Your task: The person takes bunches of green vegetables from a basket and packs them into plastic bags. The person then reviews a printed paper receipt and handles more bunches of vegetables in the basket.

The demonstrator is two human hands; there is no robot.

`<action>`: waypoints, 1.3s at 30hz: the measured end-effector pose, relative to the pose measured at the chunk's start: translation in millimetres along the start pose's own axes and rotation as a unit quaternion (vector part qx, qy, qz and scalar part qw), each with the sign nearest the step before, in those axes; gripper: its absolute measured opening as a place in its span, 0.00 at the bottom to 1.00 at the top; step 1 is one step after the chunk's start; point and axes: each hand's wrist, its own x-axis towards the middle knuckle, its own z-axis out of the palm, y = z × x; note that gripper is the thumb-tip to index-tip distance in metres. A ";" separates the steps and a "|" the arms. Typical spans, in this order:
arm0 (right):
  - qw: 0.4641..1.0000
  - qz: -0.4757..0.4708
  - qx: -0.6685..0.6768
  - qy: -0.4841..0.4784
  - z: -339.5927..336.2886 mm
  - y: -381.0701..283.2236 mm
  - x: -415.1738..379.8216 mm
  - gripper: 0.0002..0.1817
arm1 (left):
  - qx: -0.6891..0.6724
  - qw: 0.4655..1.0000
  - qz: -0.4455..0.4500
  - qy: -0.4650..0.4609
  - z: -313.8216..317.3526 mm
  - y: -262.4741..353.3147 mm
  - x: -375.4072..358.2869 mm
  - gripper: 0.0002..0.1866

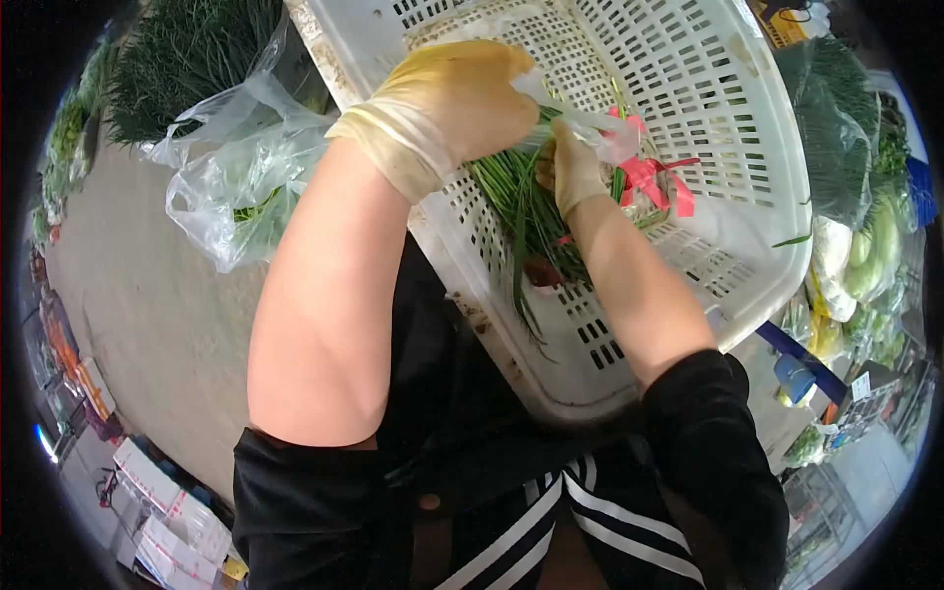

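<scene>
My left hand (467, 98), in a thin yellowish glove, is closed at the upper middle of a white plastic crate (733, 231). Translucent plastic film (600, 123) shows at its fingertips and runs across toward my right hand (575, 169). That hand is gloved too, its fingers curled in against the film, just over a bunch of long thin green stalks (501, 187) like chives. Its inner grip is partly hidden. The stalks lie inside the crate, leafy ends hanging toward me. Pink tape (649, 182) lies bunched beside the right hand.
Left of the crate, a clear plastic bag (231, 187) with some greens sits by a large heap of thin green stalks (187, 69). Bagged vegetables (870, 246) stand along the right. White boxes (177, 501) are at lower left. One loose green leaf (792, 241) rests on the crate wall.
</scene>
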 end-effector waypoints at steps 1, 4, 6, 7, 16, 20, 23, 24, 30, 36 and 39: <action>0.997 0.063 0.050 0.019 8.7 -5.4 10.3 0.20 | 0.033 0.999 0.027 -0.016 -1.2 7.3 -2.0 0.27; 0.944 0.159 0.259 -0.128 -0.7 12.3 57.0 0.16 | 0.008 0.991 0.039 -0.124 -5.0 21.2 -8.2 0.27; 0.953 0.118 0.240 -0.145 -8.9 23.7 81.2 0.16 | -0.023 0.975 0.006 -0.220 -22.8 39.6 -13.9 0.25; 0.957 0.076 0.228 -0.164 -14.0 33.3 97.4 0.17 | -0.029 0.976 0.000 -0.217 -18.8 34.7 -8.7 0.25; 0.978 0.086 0.170 0.084 -68.7 4.3 4.7 0.06 | 0.022 0.991 -0.015 -0.133 -4.6 23.1 4.0 0.25; 0.972 -0.049 0.142 0.183 -78.9 -12.1 -7.0 0.01 | 0.004 0.994 -0.007 -0.105 0.4 23.1 8.4 0.25; 0.956 -0.006 0.230 0.181 -90.4 -12.4 -1.6 0.04 | -0.046 0.995 -0.006 -0.091 -4.9 28.5 3.8 0.25; 0.953 0.007 0.252 0.166 -89.5 -19.6 -12.0 0.04 | -0.035 0.995 -0.008 -0.089 -2.4 28.2 3.5 0.25; 0.955 -0.066 0.284 -0.060 -108.9 -48.9 -62.3 0.06 | -0.019 0.996 -0.043 -0.078 7.7 10.0 15.5 0.24; 0.954 -0.171 0.228 -0.098 -118.8 -86.5 -88.1 0.10 | -0.003 0.996 -0.046 -0.076 15.1 11.6 22.4 0.20; 0.939 -0.278 0.192 -0.057 -125.0 -126.3 -125.3 0.15 | 0.046 0.995 -0.061 -0.062 10.3 8.9 16.5 0.19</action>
